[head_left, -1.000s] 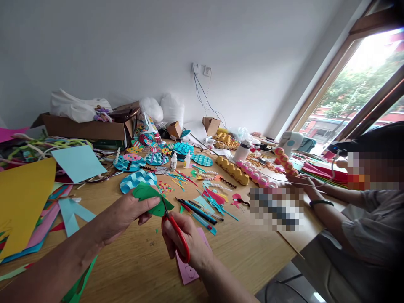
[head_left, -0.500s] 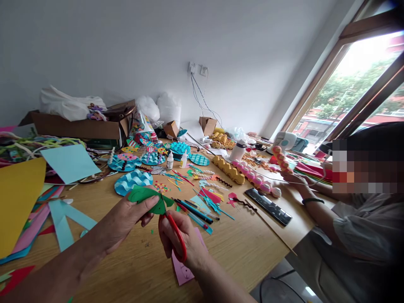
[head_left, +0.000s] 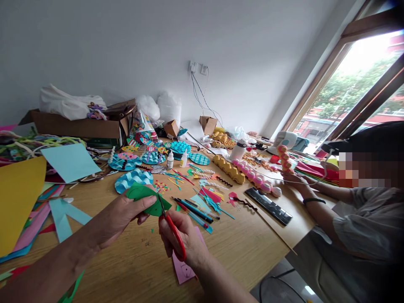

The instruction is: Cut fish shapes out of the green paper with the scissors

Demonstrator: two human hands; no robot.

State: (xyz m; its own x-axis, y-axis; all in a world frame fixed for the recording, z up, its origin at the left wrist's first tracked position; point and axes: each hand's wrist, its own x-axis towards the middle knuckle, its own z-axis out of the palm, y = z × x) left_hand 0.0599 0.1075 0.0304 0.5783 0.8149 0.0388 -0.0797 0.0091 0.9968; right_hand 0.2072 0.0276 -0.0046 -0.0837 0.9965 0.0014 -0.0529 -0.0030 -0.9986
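Between the thumb and fingers of my left hand (head_left: pixel 131 210) is a piece of green paper (head_left: pixel 142 193) with a drawn outline. My right hand (head_left: pixel 179 235) has its fingers through the handles of red-handled scissors (head_left: pixel 176 237), whose blades meet the paper's right part. Beneath my right wrist lies a pink paper strip (head_left: pixel 183 271) with a drawing on it, partly covered. Several pens (head_left: pixel 195 210) rest just beyond the scissors. A blue wavy paper disc (head_left: pixel 132 179) lies behind the green paper, next to small coloured paper dots (head_left: pixel 161 186).
Coloured paper sheets (head_left: pixel 19 202) are stacked at the left. Two glue bottles (head_left: pixel 170 160) stand mid-table. A phone (head_left: pixel 268 206) and a thin stick (head_left: pixel 277 233) lie to the right, where another person's hand (head_left: pixel 295 181) holds a painted egg-carton strip (head_left: pixel 285 159).
The green paper and my left hand have shifted slightly left. The scissor blades have changed angle a little on the paper. At right, the other person's egg-carton strip has moved slightly.
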